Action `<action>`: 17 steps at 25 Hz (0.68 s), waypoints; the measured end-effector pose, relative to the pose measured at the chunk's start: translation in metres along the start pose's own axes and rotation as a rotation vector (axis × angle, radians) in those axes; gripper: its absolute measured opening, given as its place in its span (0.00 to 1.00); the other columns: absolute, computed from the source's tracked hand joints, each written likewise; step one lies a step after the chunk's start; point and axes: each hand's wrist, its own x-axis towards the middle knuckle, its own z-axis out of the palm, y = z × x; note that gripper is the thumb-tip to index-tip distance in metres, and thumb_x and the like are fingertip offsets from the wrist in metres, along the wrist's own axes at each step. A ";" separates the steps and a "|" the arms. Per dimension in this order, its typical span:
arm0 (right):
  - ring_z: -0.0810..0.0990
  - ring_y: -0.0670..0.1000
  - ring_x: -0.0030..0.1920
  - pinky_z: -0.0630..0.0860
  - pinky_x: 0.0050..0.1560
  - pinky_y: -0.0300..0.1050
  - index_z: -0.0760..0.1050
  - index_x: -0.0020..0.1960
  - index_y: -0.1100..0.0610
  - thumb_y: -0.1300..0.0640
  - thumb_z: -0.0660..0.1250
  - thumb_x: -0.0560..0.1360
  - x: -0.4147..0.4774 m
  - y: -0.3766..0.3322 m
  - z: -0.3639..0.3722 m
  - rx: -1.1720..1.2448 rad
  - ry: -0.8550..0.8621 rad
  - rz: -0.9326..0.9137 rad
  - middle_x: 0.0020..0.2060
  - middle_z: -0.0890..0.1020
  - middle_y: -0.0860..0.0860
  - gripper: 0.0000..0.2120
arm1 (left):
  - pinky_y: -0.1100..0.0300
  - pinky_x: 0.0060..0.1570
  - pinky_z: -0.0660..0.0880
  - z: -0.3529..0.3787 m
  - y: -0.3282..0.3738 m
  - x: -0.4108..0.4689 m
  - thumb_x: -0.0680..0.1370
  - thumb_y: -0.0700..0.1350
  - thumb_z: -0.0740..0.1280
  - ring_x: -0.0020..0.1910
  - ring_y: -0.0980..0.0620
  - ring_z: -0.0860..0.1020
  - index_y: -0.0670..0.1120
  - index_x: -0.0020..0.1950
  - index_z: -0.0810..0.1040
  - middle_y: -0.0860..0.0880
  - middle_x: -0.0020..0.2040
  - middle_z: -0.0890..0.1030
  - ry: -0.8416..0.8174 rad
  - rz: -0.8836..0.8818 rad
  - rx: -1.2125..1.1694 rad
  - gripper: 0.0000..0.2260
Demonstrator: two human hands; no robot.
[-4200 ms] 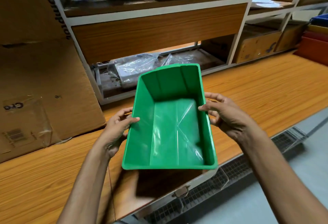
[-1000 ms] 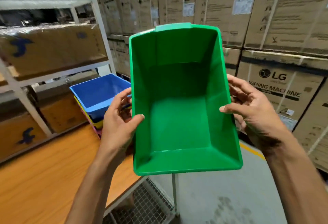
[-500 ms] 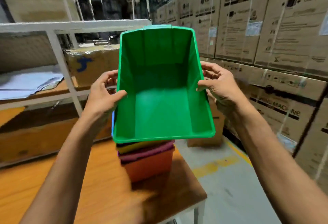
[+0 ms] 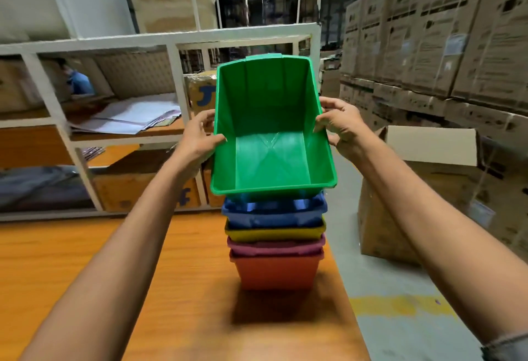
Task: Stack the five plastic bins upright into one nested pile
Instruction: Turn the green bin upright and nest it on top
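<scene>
Green bin [image 4: 273, 137]: held upright, tilted toward the camera, directly over the pile, its base at the blue bin's mouth.
Left hand [image 4: 197, 139]: clamped on the left wall, thumb inside.
Right hand [image 4: 341, 127]: clamped on the right wall.
Pile: blue bin [image 4: 274, 213], yellow bin [image 4: 275, 233], purple bin [image 4: 275, 247], orange bin [image 4: 275, 273], nested on the wooden table [image 4: 100, 246].

This is a warehouse. Tall walls of stacked cardboard cartons [image 4: 428, 46], some marked LG, line the right side and recede far back. A white metal rack [image 4: 183, 42] on the left holds papers [image 4: 128, 116] and a taped box [image 4: 203, 89]. The grey concrete floor [image 4: 380, 275] carries a yellow painted line [image 4: 400, 305], with an open carton [image 4: 423, 206] standing on it.
</scene>
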 end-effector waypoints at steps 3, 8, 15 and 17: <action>0.82 0.52 0.45 0.82 0.35 0.41 0.82 0.54 0.56 0.80 0.56 0.68 0.011 0.008 0.004 0.000 -0.041 0.131 0.46 0.85 0.53 0.27 | 0.66 0.33 0.80 -0.003 -0.006 0.010 0.76 0.28 0.70 0.48 0.54 0.83 0.44 0.68 0.77 0.48 0.55 0.83 -0.053 -0.213 -0.106 0.23; 0.87 0.57 0.56 0.84 0.55 0.51 0.75 0.49 0.60 0.75 0.60 0.72 0.036 0.023 -0.002 0.030 -0.080 0.420 0.57 0.86 0.58 0.13 | 0.53 0.43 0.83 0.002 -0.026 0.030 0.78 0.32 0.69 0.56 0.45 0.83 0.43 0.60 0.82 0.44 0.52 0.87 -0.206 -0.532 -0.208 0.12; 0.88 0.60 0.37 0.86 0.40 0.54 0.76 0.53 0.65 0.74 0.61 0.76 0.042 0.044 -0.008 0.031 -0.055 0.579 0.43 0.87 0.61 0.10 | 0.55 0.28 0.82 0.016 -0.054 0.033 0.78 0.33 0.70 0.43 0.47 0.86 0.41 0.64 0.80 0.41 0.53 0.85 -0.197 -0.682 -0.215 0.14; 0.89 0.60 0.40 0.86 0.43 0.53 0.76 0.51 0.65 0.75 0.60 0.76 0.041 0.052 -0.007 0.026 -0.039 0.604 0.44 0.87 0.61 0.10 | 0.55 0.29 0.82 0.018 -0.064 0.033 0.78 0.33 0.70 0.47 0.46 0.85 0.40 0.67 0.79 0.41 0.56 0.84 -0.181 -0.695 -0.205 0.17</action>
